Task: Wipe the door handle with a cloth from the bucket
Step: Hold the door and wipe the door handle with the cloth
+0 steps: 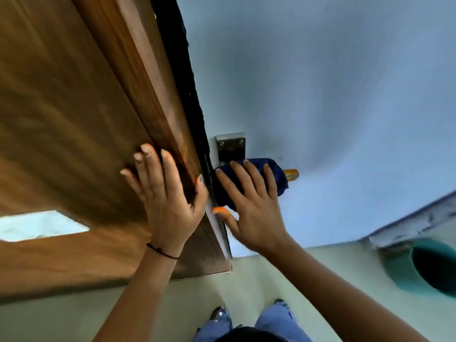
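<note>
door handle (291, 174) | right hand (254, 206) grip pressing cloth (277, 172) around it; left hand (164, 193) spread; bucket (424, 267) interior dark

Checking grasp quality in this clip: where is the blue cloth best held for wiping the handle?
Hold the blue cloth where it drapes over the lever of the door handle, coming from the front as the right hand does: the lever sticks out sideways, so fingers wrap around it.

Blue wall (333, 95) right of and above the handle (291, 174): open to you. Left side: wooden door (74, 107) edge blocks, your left hand (167, 193) flat on it. Handle: wrapped by cloth (278, 174) under your right hand (251, 206). Lower right: green bucket (404, 272), well apart.
</note>
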`<action>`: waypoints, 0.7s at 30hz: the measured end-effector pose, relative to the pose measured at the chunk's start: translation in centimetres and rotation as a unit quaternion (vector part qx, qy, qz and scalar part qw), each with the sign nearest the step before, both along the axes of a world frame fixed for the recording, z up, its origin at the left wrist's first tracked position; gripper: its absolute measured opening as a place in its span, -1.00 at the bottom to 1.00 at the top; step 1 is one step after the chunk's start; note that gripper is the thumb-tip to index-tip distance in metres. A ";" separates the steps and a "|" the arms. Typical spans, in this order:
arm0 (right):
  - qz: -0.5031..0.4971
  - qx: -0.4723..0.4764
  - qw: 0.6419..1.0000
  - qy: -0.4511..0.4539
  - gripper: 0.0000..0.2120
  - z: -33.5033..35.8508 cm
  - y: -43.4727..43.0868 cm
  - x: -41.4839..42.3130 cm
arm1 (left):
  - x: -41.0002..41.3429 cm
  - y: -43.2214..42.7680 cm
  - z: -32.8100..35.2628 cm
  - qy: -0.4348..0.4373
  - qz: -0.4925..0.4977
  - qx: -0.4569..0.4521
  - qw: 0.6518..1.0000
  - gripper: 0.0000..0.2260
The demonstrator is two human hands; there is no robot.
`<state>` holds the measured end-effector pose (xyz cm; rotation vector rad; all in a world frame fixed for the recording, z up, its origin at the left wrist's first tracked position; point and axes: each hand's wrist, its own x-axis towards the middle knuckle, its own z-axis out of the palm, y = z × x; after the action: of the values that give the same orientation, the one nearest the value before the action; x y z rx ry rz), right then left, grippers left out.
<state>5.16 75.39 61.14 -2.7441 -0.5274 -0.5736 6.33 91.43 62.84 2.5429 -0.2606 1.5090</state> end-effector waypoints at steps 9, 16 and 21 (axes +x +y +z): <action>-0.104 0.018 0.992 -0.069 -0.62 -0.1 2.6 0.3 | 0.3 0.6 -0.1 -0.008 -0.031 0.035 0.999 -0.28; -0.191 0.057 0.978 -0.058 -0.68 0.3 -0.6 0.5 | 0.4 0.7 -0.4 -0.017 -0.030 0.035 0.999 -0.30; -0.150 0.017 0.988 -0.041 -0.65 0.2 2.5 0.4 | 0.5 0.6 -0.3 -0.024 -0.034 0.039 0.998 -0.31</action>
<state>5.57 77.89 61.33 -2.7945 -0.1173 -0.7604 6.87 92.04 62.49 2.5318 -0.4171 1.5643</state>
